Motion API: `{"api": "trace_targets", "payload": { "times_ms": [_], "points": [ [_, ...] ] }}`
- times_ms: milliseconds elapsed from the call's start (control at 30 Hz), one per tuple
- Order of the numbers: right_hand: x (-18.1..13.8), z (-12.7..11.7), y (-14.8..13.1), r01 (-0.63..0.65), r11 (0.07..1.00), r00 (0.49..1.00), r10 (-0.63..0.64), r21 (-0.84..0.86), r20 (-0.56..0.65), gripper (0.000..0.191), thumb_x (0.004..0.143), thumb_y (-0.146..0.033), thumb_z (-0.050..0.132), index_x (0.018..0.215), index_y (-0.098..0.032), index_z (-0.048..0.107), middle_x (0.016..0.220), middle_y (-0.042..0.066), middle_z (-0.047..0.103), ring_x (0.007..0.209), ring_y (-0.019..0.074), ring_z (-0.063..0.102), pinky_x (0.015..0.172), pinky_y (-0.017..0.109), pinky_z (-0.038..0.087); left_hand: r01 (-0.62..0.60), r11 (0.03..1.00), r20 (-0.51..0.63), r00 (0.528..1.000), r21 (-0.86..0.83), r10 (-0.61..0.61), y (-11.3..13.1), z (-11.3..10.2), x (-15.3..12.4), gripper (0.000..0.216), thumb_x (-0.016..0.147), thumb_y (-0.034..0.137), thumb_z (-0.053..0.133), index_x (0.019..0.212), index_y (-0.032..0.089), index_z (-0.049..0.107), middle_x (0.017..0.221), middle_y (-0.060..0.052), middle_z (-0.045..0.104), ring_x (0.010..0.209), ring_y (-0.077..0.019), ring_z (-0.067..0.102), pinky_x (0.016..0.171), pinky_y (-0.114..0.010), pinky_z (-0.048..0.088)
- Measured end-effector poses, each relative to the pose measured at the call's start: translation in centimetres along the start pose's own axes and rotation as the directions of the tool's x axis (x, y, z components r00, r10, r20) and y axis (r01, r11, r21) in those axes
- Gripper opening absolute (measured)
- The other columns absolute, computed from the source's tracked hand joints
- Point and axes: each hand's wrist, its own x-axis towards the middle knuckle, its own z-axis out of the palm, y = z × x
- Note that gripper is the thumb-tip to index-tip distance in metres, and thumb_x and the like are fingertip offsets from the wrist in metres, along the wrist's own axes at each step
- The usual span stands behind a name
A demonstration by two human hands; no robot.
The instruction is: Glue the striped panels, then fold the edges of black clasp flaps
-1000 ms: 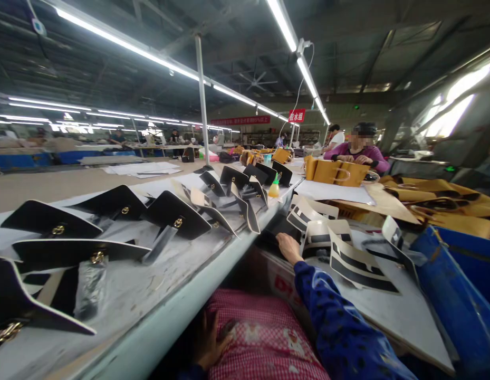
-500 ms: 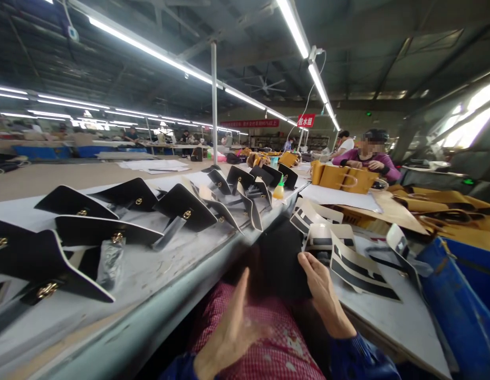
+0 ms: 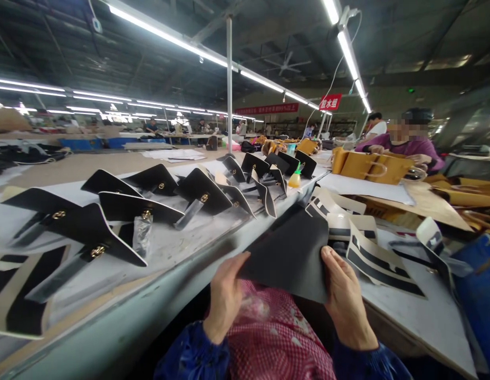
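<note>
The workbench (image 3: 169, 248) carries rows of black flaps (image 3: 126, 207) with gold clasps. The black sheet (image 3: 292, 253) is over the lap, beside the bench edge. The left hand (image 3: 224, 298) and right hand (image 3: 345, 301) grip its lower edge, fingers closed on it. A small bottle (image 3: 295, 180) holds yellow liquid.

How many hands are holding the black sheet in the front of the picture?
2. The left hand grips the black sheet at its lower left corner. The right hand grips its right edge, with the fingers partly hidden behind the sheet. No other hand touches it.
</note>
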Motion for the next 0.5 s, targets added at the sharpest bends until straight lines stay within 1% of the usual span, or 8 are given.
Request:
{"api": "trace_targets", "payload": {
  "times_ms": [133, 200, 233, 267, 333, 367, 433, 500],
  "points": [
    [1.5, -2.6, 0.7, 0.049, 0.963, 0.996, -0.026, -0.266, 0.088, 0.044, 0.065, -0.06, 0.077, 0.077, -0.02, 0.064, 0.061, -0.001, 0.062, 0.056, 0.017, 0.059, 0.051, 0.027, 0.047, 0.011, 0.976, 0.187, 0.981, 0.215, -0.052, 0.7, -2.8, 0.9, 0.043, 0.091, 0.005, 0.036, 0.12, 0.017, 0.065, 0.114, -0.008, 0.076, 0.104, -0.0183, 0.072, 0.093, -0.029, 0.055],
    [2.3, -3.7, 0.8, 0.196, 0.831, 0.979, -0.192, -0.521, 0.064, 0.049, 0.071, -0.062, 0.071, 0.094, -0.018, 0.067, 0.074, 0.004, 0.068, 0.067, 0.0228, 0.065, 0.064, 0.036, 0.052, 0.015, 0.958, 0.268, 0.959, 0.286, -0.095, 1.3, -3.5, 1.1, 0.032, 0.097, 0.016, 0.04, 0.113, 0.019, 0.068, 0.102, -0.008, 0.079, 0.091, -0.0229, 0.076, 0.081, -0.033, 0.059],
    [2.5, -3.9, 0.8, 0.296, 0.711, 0.938, -0.341, -0.638, 0.055, 0.052, 0.075, -0.061, 0.068, 0.102, -0.017, 0.066, 0.084, 0.007, 0.071, 0.076, 0.0258, 0.067, 0.072, 0.041, 0.053, 0.014, 0.948, 0.294, 0.949, 0.319, -0.113, 1.6, -3.7, 1.1, 0.029, 0.097, 0.019, 0.042, 0.107, 0.019, 0.069, 0.094, -0.009, 0.079, 0.085, -0.0262, 0.076, 0.076, -0.036, 0.059],
    [2.5, -3.8, 0.8, 0.4, 0.565, 0.863, -0.497, -0.721, 0.089, 0.051, 0.079, -0.058, 0.065, 0.109, -0.016, 0.065, 0.095, 0.011, 0.072, 0.085, 0.0282, 0.068, 0.081, 0.045, 0.052, 0.009, 0.934, 0.323, 0.937, 0.356, -0.132, 2.0, -3.7, 1.1, 0.027, 0.096, 0.019, 0.044, 0.102, 0.018, 0.07, 0.088, -0.01, 0.079, 0.081, -0.0295, 0.076, 0.071, -0.039, 0.059],
    [2.1, -3.0, 0.9, 0.626, 0.266, 0.669, -0.665, -0.733, 0.33, 0.043, 0.088, -0.05, 0.06, 0.116, -0.017, 0.064, 0.113, 0.014, 0.07, 0.102, 0.0295, 0.067, 0.092, 0.047, 0.049, -0.019, 0.906, 0.386, 0.908, 0.423, -0.161, 2.9, -3.2, 0.9, 0.025, 0.093, 0.016, 0.046, 0.093, 0.015, 0.071, 0.08, -0.014, 0.078, 0.075, -0.0336, 0.076, 0.065, -0.04, 0.058],
    [1.8, -2.3, 1.1, 0.741, 0.141, 0.568, -0.653, -0.656, 0.501, 0.041, 0.091, -0.047, 0.058, 0.119, -0.018, 0.063, 0.119, 0.014, 0.068, 0.109, 0.0293, 0.065, 0.095, 0.045, 0.049, -0.044, 0.896, 0.422, 0.892, 0.442, -0.165, 3.4, -2.8, 0.8, 0.024, 0.091, 0.014, 0.048, 0.089, 0.014, 0.071, 0.077, -0.014, 0.078, 0.073, -0.0336, 0.076, 0.062, -0.039, 0.057],
    [1.1, -1.1, 1.8, 0.91, -0.028, 0.342, -0.511, -0.413, 0.789, 0.042, 0.092, -0.047, 0.059, 0.125, -0.02, 0.062, 0.122, 0.011, 0.069, 0.114, 0.0276, 0.064, 0.095, 0.04, 0.051, -0.109, 0.889, 0.503, 0.852, 0.445, -0.148, 4.4, -2.0, 0.8, 0.018, 0.086, 0.014, 0.053, 0.085, 0.015, 0.071, 0.075, -0.013, 0.078, 0.07, -0.0309, 0.076, 0.059, -0.034, 0.055],
    [0.9, -0.9, 3.0, 0.968, -0.105, 0.171, -0.398, -0.229, 0.901, 0.04, 0.091, -0.047, 0.06, 0.123, -0.023, 0.064, 0.11, 0.005, 0.074, 0.1, 0.0238, 0.07, 0.086, 0.034, 0.055, -0.17, 0.891, 0.584, 0.803, 0.42, -0.122, 5.0, -1.9, 1.0, 0.011, 0.084, 0.022, 0.06, 0.084, 0.018, 0.07, 0.075, -0.008, 0.078, 0.069, -0.0281, 0.076, 0.057, -0.03, 0.053]
  ]
}}
